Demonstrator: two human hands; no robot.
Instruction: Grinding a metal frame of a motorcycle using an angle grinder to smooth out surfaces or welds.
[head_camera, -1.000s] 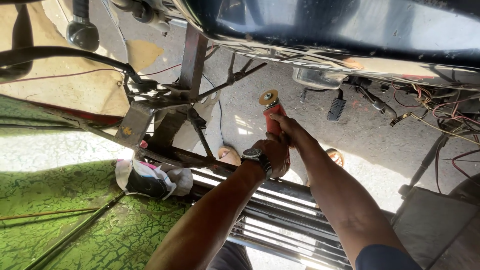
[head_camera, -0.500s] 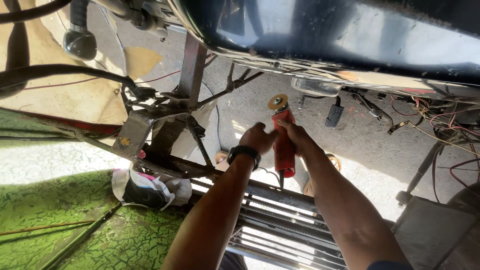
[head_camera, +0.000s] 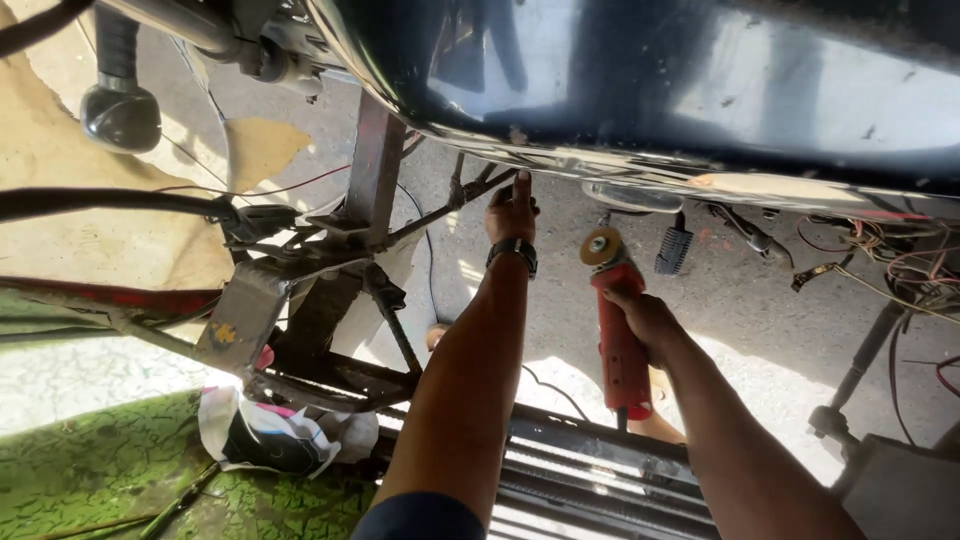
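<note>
Hands apart: left hand (head_camera: 511, 212) outstretched, fingertips against the dark tank's (head_camera: 650, 90) lower edge; right hand (head_camera: 645, 320) clamped around red angle grinder (head_camera: 618, 330).

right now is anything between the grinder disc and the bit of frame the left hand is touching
Nothing visible does. The right hand holds the red angle grinder with its disc up, open air between it and the dark metal edge that the left hand touches. The left hand itself is the nearest thing to the disc's path.

Red angle grinder (head_camera: 622, 330), upright, disc topmost, beneath the black tank (head_camera: 640, 90).
</note>
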